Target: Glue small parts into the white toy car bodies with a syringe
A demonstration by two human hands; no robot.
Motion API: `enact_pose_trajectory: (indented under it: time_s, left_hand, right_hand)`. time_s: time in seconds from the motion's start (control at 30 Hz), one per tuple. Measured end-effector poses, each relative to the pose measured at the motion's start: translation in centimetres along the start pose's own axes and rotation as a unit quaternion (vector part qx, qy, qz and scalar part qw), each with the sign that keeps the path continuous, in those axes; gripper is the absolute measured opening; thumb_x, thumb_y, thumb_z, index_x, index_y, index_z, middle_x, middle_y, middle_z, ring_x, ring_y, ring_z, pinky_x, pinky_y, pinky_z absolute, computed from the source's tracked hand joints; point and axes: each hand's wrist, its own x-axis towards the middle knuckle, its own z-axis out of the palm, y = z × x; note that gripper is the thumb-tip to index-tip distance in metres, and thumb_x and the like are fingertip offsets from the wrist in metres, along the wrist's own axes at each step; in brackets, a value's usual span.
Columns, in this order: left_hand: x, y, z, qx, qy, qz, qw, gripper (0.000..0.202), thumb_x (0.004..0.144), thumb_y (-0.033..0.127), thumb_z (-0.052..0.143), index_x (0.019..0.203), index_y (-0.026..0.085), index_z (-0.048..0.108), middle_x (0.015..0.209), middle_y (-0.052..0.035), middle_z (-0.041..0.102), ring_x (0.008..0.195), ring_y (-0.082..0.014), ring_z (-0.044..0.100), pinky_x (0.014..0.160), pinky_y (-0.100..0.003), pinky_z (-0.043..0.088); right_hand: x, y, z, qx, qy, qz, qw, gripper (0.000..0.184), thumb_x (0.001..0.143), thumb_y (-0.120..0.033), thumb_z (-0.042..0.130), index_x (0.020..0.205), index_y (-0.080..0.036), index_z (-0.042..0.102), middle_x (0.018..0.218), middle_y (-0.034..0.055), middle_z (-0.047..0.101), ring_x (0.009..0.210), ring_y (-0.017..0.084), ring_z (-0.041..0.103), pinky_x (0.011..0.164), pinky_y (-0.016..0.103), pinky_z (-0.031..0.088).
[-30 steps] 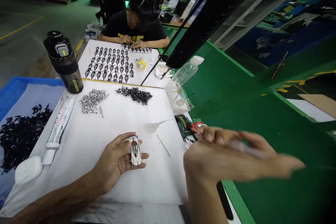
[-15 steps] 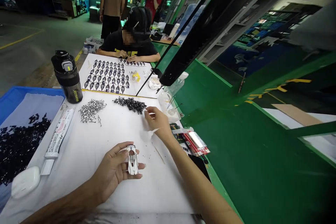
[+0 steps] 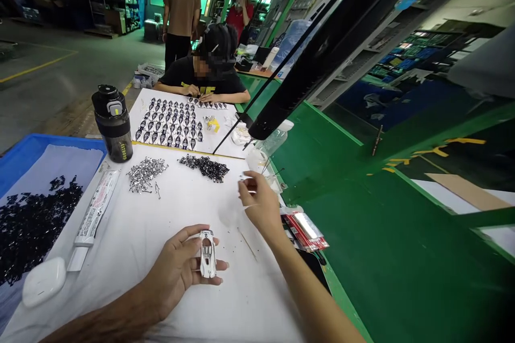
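A small white toy car body (image 3: 208, 254) with an open cockpit rests across the fingers of my left hand (image 3: 181, 257), held at its side by the thumb. Up and to the right, my right hand (image 3: 261, 201) has its thumb and fingertips pinched together. Something tiny and pale shows at those fingertips, too small to name. This hand is beside a pile of small black parts (image 3: 205, 167), just right of it. Left of that lies a heap of shiny silver parts (image 3: 147, 174). A thin wooden stick (image 3: 247, 244) lies below my right hand.
At left are a blue tray (image 3: 52, 142) of black pieces, a glue-like tube (image 3: 96, 209), a white rounded case (image 3: 44, 281) and a dark bottle (image 3: 112, 123). A black pole (image 3: 298, 80) slants overhead. Across the table a person (image 3: 209, 72) works behind rows of small parts (image 3: 171, 123).
My right hand has moved right, away from the black pile's edge. My left hand still holds the car body. The whole view has shifted slightly.
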Motion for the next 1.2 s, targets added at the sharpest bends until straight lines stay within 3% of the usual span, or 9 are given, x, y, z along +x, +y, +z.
enact_pose_trajectory:
  time_s: [0.07, 0.13, 0.2, 0.27, 0.33, 0.4, 0.53, 0.83, 1.2]
  left_hand:
    - [-0.2, 0.0, 0.2, 0.002, 0.017, 0.024, 1.0, 0.038, 0.081, 0.032, 0.075, 0.115, 0.018, 0.065, 0.106, -0.0108, 0.069, 0.084, -0.0314, 0.075, 0.068, -0.04, 0.058]
    - [-0.3, 0.0, 0.2, 0.004, 0.033, 0.049, 0.998, 0.044, 0.08, 0.034, 0.076, 0.119, 0.019, 0.064, 0.106, -0.0106, 0.07, 0.082, -0.0318, 0.075, 0.066, -0.04, 0.059]
    - [-0.2, 0.0, 0.1, 0.0, 0.042, 0.07, 0.997, 0.048, 0.079, 0.035, 0.078, 0.123, 0.02, 0.064, 0.107, -0.0102, 0.07, 0.083, -0.0319, 0.076, 0.067, -0.041, 0.06]
    - [-0.1, 0.1, 0.0, -0.008, 0.049, 0.084, 0.995, 0.048, 0.079, 0.033, 0.078, 0.124, 0.021, 0.064, 0.109, -0.0098, 0.071, 0.084, -0.031, 0.076, 0.069, -0.041, 0.061]
    - [0.0, 0.2, 0.0, -0.02, 0.058, 0.089, 0.994, 0.045, 0.08, 0.03, 0.077, 0.123, 0.021, 0.064, 0.109, -0.009, 0.073, 0.083, -0.0279, 0.075, 0.073, -0.041, 0.061]
    - [-0.1, 0.4, 0.1, -0.036, 0.055, 0.087, 0.994, 0.039, 0.085, 0.027, 0.072, 0.123, 0.021, 0.064, 0.107, -0.0081, 0.074, 0.083, -0.024, 0.075, 0.077, -0.039, 0.06]
    - [-0.4, 0.6, 0.4, -0.048, 0.037, 0.094, 0.994, 0.031, 0.093, 0.023, 0.063, 0.124, 0.02, 0.061, 0.103, -0.0082, 0.077, 0.086, -0.0196, 0.073, 0.082, -0.035, 0.058]
    - [-0.4, 0.2, 0.1, -0.012, 0.041, 0.108, 0.993, 0.034, 0.091, 0.025, 0.068, 0.124, 0.021, 0.063, 0.11, -0.0069, 0.077, 0.101, -0.0185, 0.071, 0.095, -0.029, 0.053]
    - [-0.1, 0.4, 0.3, -0.013, 0.066, 0.119, 0.991, 0.04, 0.084, 0.026, 0.075, 0.122, 0.018, 0.064, 0.107, -0.0093, 0.077, 0.104, -0.0248, 0.072, 0.096, -0.037, 0.054]
  right_hand:
    - [-2.6, -0.3, -1.7, -0.014, 0.147, -0.015, 0.989, 0.035, 0.096, -0.026, 0.049, 0.127, -0.012, 0.056, 0.102, 0.015, 0.065, 0.089, 0.025, 0.064, 0.076, 0.043, 0.055]
    - [-5.5, -0.9, -3.1, -0.014, 0.314, -0.087, 0.945, 0.037, 0.092, -0.019, 0.056, 0.128, -0.014, 0.057, 0.103, 0.0159, 0.065, 0.09, 0.027, 0.064, 0.076, 0.044, 0.055]
    - [-7.9, -1.8, -4.0, 0.024, 0.376, -0.186, 0.907, 0.044, 0.084, -0.01, 0.065, 0.126, -0.02, 0.059, 0.098, 0.0102, 0.067, 0.082, 0.023, 0.067, 0.069, 0.039, 0.057]
    - [-9.7, -3.3, -4.4, 0.091, 0.292, -0.252, 0.918, 0.051, 0.08, -0.002, 0.066, 0.126, -0.023, 0.058, 0.1, 0.0069, 0.069, 0.083, 0.021, 0.069, 0.069, 0.036, 0.06]
    - [-10.7, -5.1, -4.5, 0.141, 0.164, -0.281, 0.935, 0.048, 0.08, 0.004, 0.063, 0.121, -0.022, 0.06, 0.104, 0.0085, 0.07, 0.094, 0.023, 0.07, 0.076, 0.039, 0.062]
    - [-11.2, -6.6, -4.1, 0.162, 0.098, -0.292, 0.937, 0.043, 0.08, 0.006, 0.062, 0.115, -0.02, 0.064, 0.1, 0.0091, 0.07, 0.095, 0.023, 0.068, 0.076, 0.04, 0.062]
    - [-11.3, -7.7, -3.3, 0.214, 0.067, -0.285, 0.932, 0.047, 0.08, 0.009, 0.062, 0.118, -0.018, 0.064, 0.091, 0.0083, 0.065, 0.082, 0.019, 0.065, 0.064, 0.032, 0.059]
    - [-11.7, -6.9, -2.7, 0.186, -0.037, -0.279, 0.941, 0.04, 0.086, 0.004, 0.058, 0.12, -0.017, 0.059, 0.096, 0.0109, 0.064, 0.087, 0.02, 0.061, 0.068, 0.035, 0.058]
    - [-11.3, -7.3, -3.0, 0.142, -0.073, -0.271, 0.949, 0.039, 0.088, -0.003, 0.057, 0.125, -0.018, 0.06, 0.104, 0.0123, 0.059, 0.091, 0.021, 0.058, 0.071, 0.036, 0.058]
